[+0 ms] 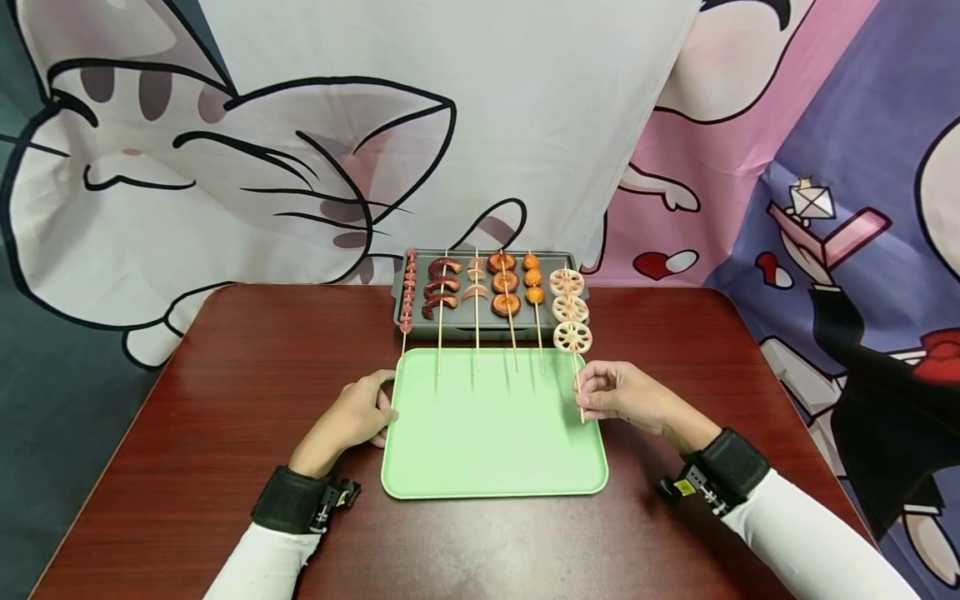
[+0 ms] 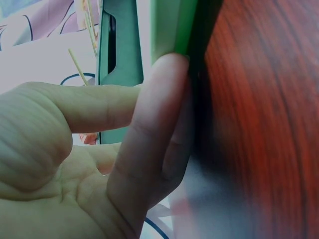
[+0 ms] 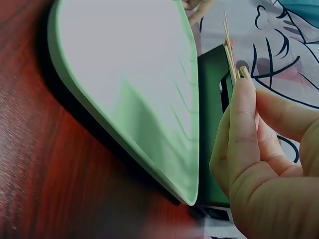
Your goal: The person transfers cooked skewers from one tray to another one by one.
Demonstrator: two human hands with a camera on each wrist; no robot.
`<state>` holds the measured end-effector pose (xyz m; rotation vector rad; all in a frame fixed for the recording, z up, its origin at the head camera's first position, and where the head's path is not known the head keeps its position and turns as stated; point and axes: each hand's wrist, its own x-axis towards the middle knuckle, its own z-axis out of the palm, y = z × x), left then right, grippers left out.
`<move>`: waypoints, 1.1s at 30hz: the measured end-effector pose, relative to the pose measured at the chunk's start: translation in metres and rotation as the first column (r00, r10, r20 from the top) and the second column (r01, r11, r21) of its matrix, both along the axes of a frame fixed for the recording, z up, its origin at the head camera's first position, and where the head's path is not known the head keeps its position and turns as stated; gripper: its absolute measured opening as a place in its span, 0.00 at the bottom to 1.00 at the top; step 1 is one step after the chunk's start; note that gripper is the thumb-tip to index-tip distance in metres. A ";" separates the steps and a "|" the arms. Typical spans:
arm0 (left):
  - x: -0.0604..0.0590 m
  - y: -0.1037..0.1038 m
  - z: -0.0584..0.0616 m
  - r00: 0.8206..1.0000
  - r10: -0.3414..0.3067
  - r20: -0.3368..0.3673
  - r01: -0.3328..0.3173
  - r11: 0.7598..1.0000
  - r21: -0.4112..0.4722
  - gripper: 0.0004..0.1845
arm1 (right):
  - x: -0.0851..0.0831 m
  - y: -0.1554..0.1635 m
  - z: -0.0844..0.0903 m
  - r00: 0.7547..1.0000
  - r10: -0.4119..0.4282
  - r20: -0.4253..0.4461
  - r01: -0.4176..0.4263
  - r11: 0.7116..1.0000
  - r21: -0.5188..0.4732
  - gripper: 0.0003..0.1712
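Observation:
My left hand (image 1: 356, 410) grips the left edge of a light green tray (image 1: 495, 450). In the left wrist view, its fingers (image 2: 149, 114) lie along the tray's rim (image 2: 167, 30). At the tray's right side, my right hand (image 1: 626, 396) pinches the lower stick of a lotus root skewer (image 1: 573, 337) between thumb and fingers. Its three pale slices lie over the right end of a dark grill (image 1: 495, 334). The right wrist view shows the stick's end (image 3: 243, 72) poking out at the fingertips.
Across the grill lie a pink sausage skewer (image 1: 408, 292), a dark red curled-piece skewer (image 1: 441, 283), a pale-piece skewer (image 1: 476, 291), a round brown-slice skewer (image 1: 506, 282) and an orange ball skewer (image 1: 533, 277). Their sticks reach over the tray's far edge. Cartoon cloth (image 1: 525, 125) hangs behind the wooden table (image 1: 450, 550).

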<state>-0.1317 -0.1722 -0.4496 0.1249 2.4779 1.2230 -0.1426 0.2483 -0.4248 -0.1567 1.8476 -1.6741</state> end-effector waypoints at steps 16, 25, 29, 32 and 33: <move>0.001 -0.001 0.000 1.000 -0.001 -0.001 0.001 1.000 -0.011 0.34 | 0.027 -0.005 -0.007 0.998 0.068 -0.002 -0.068 0.997 0.043 0.18; 0.000 0.000 0.000 1.000 0.001 0.005 -0.001 1.000 -0.011 0.34 | 0.040 -0.007 -0.007 0.996 0.090 -0.005 -0.090 0.995 0.038 0.12; 0.000 0.000 0.000 1.000 -0.001 0.005 0.001 1.000 -0.009 0.34 | 0.046 -0.006 -0.007 0.995 0.102 -0.004 -0.102 0.994 0.032 0.12; -0.001 0.000 -0.001 1.000 -0.003 0.006 0.003 1.000 -0.011 0.34 | 0.050 -0.005 -0.007 0.994 0.107 -0.009 -0.106 0.994 0.035 0.13; -0.001 0.000 -0.001 1.000 -0.003 0.006 0.003 1.000 -0.010 0.34 | 0.051 -0.004 -0.007 0.994 0.109 -0.011 -0.109 0.993 0.035 0.13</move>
